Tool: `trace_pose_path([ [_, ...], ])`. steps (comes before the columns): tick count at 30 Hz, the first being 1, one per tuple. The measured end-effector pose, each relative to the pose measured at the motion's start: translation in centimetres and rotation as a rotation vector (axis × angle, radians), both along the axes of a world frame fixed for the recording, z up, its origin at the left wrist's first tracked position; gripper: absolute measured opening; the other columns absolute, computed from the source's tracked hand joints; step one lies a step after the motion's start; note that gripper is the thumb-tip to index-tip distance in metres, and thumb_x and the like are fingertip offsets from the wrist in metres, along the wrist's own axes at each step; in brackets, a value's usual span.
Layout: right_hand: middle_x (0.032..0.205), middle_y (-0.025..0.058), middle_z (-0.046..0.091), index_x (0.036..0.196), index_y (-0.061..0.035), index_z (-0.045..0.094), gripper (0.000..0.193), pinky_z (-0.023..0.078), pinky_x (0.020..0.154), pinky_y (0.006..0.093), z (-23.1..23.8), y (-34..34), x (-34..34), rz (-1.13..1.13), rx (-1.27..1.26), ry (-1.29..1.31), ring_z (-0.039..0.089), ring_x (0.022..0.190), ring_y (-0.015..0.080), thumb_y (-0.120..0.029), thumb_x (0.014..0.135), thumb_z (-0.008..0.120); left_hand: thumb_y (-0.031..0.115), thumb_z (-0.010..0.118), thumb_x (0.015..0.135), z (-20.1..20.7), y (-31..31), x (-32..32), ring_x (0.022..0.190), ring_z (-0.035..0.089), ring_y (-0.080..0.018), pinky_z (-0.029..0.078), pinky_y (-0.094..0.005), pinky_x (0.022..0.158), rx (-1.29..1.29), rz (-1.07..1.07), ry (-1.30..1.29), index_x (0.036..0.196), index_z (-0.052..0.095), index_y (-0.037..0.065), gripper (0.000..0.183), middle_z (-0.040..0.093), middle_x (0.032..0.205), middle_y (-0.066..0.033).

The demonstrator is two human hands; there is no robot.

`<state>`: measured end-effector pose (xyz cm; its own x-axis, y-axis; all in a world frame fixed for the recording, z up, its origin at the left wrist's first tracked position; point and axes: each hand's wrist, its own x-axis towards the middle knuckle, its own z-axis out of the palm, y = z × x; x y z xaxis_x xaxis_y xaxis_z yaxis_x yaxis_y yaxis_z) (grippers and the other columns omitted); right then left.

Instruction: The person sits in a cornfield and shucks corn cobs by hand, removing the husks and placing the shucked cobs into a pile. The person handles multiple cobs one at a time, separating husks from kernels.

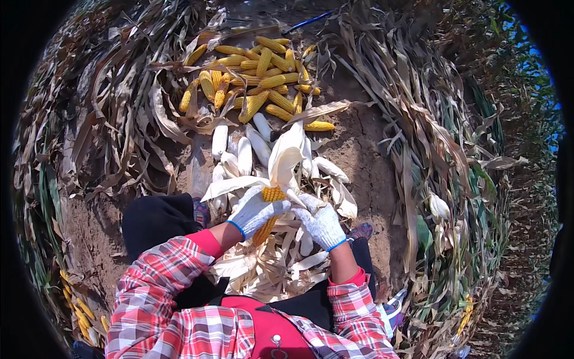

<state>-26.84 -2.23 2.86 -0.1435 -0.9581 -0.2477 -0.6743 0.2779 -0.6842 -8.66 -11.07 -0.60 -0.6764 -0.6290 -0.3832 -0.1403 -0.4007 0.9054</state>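
My left hand [257, 210], in a white knit glove with a blue cuff, is closed around the middle of a yellow ear of corn [263, 231]. Pale husk leaves [286, 157] are peeled back from the ear's far end and spread outward. At the base of those leaves, my right hand [320, 222], gloved the same way, has its fingers closed on the husk. Between my legs lies a heap of loose stripped husks [257, 272]. Just beyond my hands are several ears still wrapped in pale husk [244, 155].
A pile of bare yellow corn ears [263, 75] lies on the soil ahead, with a blue stick-like object [308, 22] behind it. Dry cornstalks [128, 78] are heaped on the left, and more stalks [412, 131] on the right. Other yellow ears [84, 311] lie at the lower left.
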Motion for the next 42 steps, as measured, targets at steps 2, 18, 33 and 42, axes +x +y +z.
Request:
trace_pose_path([
  [2,0.103,0.0135,0.066,0.11,-0.008,0.067,0.026,0.049,0.087,0.0381,1.2,-0.2,-1.2,0.019,0.021,-0.065,0.064,0.1,0.029,-0.025,0.094,0.057,0.031,0.073,0.083,0.8,0.4,-0.2,0.076,0.062,-0.0125,0.05,-0.0289,0.07,-0.028,0.038,0.003,0.1,0.066,-0.001,0.036,0.067,0.086,-0.0059],
  [18,0.116,0.0132,0.065,0.112,0.0,0.068,0.025,0.049,0.094,0.0343,1.9,-0.9,1.6,0.03,-0.178,-0.549,0.061,0.109,0.024,-0.015,0.094,0.059,0.015,0.074,0.079,0.6,1.3,-0.4,0.091,0.063,-0.0136,0.051,-0.0295,0.081,0.279,-0.075,0.076,0.11,0.065,0.003,0.034,0.066,0.1,-0.0055],
  [33,0.06,-0.0033,0.037,0.074,-0.0142,0.045,0.031,0.034,0.046,0.0261,0.7,-1.5,1.6,-0.534,-0.192,-1.836,0.033,0.049,0.0091,-0.029,0.1,0.052,0.026,0.075,0.084,-1.5,1.6,-0.2,0.096,0.063,-0.0166,0.049,-0.03,0.089,0.344,-0.083,0.121,0.116,0.064,0.002,0.042,0.069,0.106,-0.0089],
  [42,0.108,0.0136,0.062,0.124,-0.0007,0.054,0.051,0.048,0.092,0.0342,3.7,-1.8,0.3,-0.066,-0.375,-0.353,0.061,0.1,0.0228,-0.028,0.084,0.071,0.02,0.075,0.081,-3.2,0.6,-1.5,0.102,0.061,-0.0226,0.049,-0.0342,0.09,-0.548,-0.278,0.064,0.119,0.06,0.001,0.045,0.064,0.109,-0.0126],
])
